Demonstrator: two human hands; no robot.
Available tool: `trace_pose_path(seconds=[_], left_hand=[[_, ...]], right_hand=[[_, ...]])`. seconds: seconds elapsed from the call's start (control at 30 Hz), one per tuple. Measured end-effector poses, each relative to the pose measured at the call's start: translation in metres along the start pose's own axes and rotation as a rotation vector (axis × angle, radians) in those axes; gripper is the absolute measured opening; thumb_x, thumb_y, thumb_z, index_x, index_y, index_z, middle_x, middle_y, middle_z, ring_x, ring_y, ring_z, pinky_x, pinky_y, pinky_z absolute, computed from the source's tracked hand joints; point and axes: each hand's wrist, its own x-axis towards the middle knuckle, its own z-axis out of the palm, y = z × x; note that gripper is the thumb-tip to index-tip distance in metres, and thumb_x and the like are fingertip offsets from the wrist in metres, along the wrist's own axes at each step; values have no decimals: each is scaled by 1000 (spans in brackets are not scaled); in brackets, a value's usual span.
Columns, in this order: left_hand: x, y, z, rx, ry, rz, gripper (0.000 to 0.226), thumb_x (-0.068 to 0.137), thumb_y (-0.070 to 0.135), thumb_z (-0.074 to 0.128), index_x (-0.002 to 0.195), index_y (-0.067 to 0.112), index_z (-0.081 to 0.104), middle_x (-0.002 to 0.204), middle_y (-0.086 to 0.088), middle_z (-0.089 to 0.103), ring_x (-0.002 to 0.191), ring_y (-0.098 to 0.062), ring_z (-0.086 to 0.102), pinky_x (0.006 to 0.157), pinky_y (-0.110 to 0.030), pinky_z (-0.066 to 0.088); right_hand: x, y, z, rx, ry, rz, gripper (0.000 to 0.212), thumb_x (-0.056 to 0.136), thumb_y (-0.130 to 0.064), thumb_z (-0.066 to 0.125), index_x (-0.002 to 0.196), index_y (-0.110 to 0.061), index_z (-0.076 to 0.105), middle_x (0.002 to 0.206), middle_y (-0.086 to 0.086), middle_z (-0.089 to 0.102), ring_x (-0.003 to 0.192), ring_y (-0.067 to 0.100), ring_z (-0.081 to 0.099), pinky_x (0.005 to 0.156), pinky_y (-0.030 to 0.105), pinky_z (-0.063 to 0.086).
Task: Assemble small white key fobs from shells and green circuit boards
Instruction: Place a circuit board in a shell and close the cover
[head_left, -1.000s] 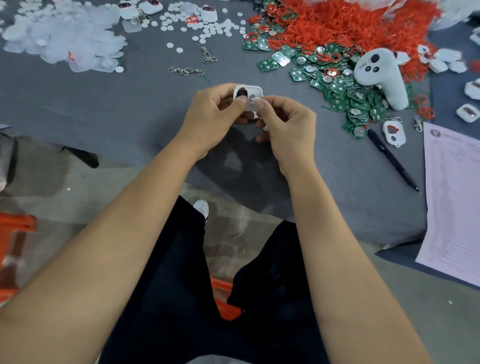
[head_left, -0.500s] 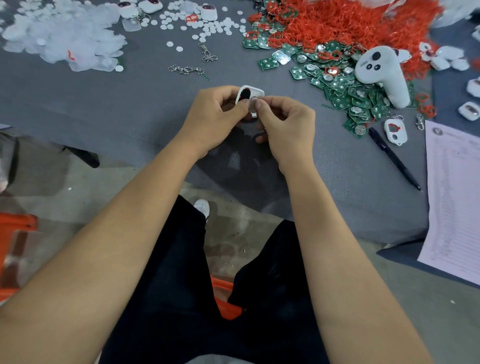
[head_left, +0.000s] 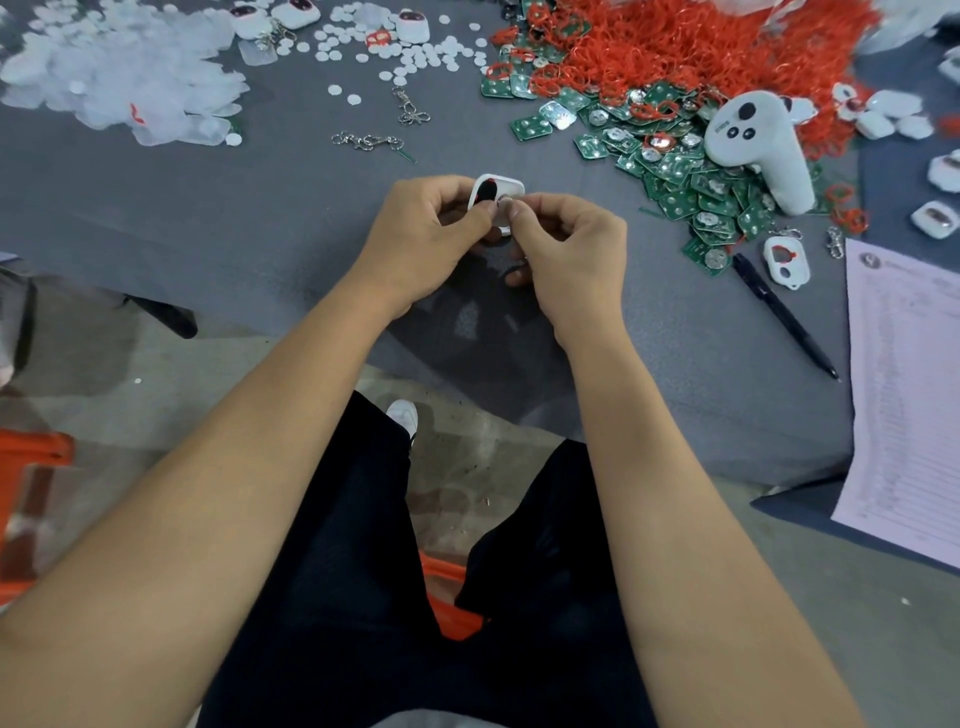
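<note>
Both hands, left hand (head_left: 426, 228) and right hand (head_left: 571, 244), pinch a white fob shell (head_left: 500, 191) mid-assembly; a green circuit board (head_left: 530, 126) likely follows.

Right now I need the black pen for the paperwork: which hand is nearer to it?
Right. The right hand is beside the black pen, which lies further to its right on the table. The left hand sits beyond the right one, farther away. Both hold the white key fob shell.
</note>
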Motion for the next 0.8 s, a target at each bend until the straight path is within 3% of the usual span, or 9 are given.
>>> trace_pose_path(seconds=[0.23, 0.4, 0.6, 0.8], left_hand=[[-1, -1, 0, 1, -2, 28, 22, 103, 13, 62, 121, 16, 74, 86, 13, 78, 86, -5, 75, 76, -19, 57], [-4, 3, 1, 51, -3, 57, 21, 105, 16, 59, 118, 24, 73, 86, 13, 76, 85, -1, 74, 77, -18, 57], [-5, 7, 1, 130, -10, 72, 22, 105, 14, 58, 119, 16, 74, 86, 12, 73, 77, 8, 69, 72, -10, 50], [-6, 10, 1, 204, -8, 82, 24, 104, 14, 59, 121, 13, 75, 89, 5, 75, 77, 7, 69, 75, -18, 55]], right_hand=[[0, 1, 0, 18, -2, 9, 10, 95, -14, 73, 99, -8, 80, 74, 2, 76, 57, 8, 67, 52, 26, 57], [-2, 1, 0, 6, -10, -3, 10, 95, -15, 74, 99, -10, 81, 75, 0, 77, 59, 10, 70, 52, 28, 59], [-2, 0, 1, -41, 22, 3, 9, 95, -15, 72, 98, -12, 80, 75, -3, 77, 54, 16, 71, 52, 38, 63], [-3, -2, 3, -10, 56, 26, 7, 93, -14, 75, 94, -8, 78, 80, 2, 77, 65, 11, 74, 51, 26, 60]])
